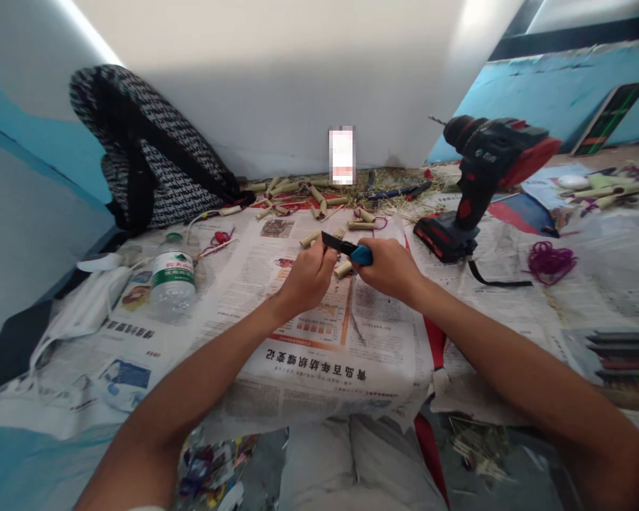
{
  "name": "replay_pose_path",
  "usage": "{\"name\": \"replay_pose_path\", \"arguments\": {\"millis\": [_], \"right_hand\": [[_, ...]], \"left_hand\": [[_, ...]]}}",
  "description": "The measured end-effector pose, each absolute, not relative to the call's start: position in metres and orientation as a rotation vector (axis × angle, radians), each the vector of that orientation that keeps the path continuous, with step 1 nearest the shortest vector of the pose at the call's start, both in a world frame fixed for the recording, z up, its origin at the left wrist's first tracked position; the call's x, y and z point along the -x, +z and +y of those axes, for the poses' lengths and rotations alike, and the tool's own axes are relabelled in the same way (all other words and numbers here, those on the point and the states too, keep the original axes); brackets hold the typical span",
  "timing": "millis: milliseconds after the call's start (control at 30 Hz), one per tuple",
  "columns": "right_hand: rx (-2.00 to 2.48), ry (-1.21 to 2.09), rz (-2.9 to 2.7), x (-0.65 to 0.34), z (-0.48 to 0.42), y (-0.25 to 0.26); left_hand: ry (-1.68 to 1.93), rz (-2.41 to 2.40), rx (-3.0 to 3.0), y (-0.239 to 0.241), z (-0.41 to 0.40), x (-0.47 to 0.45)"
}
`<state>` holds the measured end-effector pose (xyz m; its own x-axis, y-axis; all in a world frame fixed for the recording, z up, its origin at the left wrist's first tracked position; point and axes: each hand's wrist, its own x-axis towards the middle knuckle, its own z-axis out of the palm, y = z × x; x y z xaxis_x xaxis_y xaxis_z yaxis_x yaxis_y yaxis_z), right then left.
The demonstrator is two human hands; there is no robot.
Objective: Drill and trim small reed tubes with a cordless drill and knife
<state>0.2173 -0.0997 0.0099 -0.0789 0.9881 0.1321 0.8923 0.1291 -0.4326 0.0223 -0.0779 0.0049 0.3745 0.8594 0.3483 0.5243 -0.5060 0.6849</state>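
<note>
My right hand (391, 270) is wrapped round a utility knife (361, 254) with a blue handle, its dark blade pointing left. Just left of it, my left hand (307, 275) is closed, thumb and fingers pinched right by the blade. What it pinches is mostly hidden; a pale bit shows behind the blade. Short cut bamboo tubes lie close by: one bamboo piece (343, 269) below the knife, another bamboo tube (361, 225) beyond it. Both hands are above printed newspaper (319, 365) spread over the table.
A cordless drill (482, 177) stands at right, beside purple string (551, 262). At left are a water bottle (173, 277), a white face mask (88, 301) and a patterned backpack (165, 149). Bamboo pieces (317, 199) and shavings line the back, before a bright phone screen (342, 152).
</note>
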Motion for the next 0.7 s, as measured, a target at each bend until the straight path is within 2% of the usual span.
{"name": "replay_pose_path", "arguments": {"millis": [700], "right_hand": [[1.912, 0.129, -2.057, -0.2225, -0.0966, 0.0110]], "left_hand": [[0.877, 1.062, -2.266, 0.0109, -0.0750, -0.0171]]}}
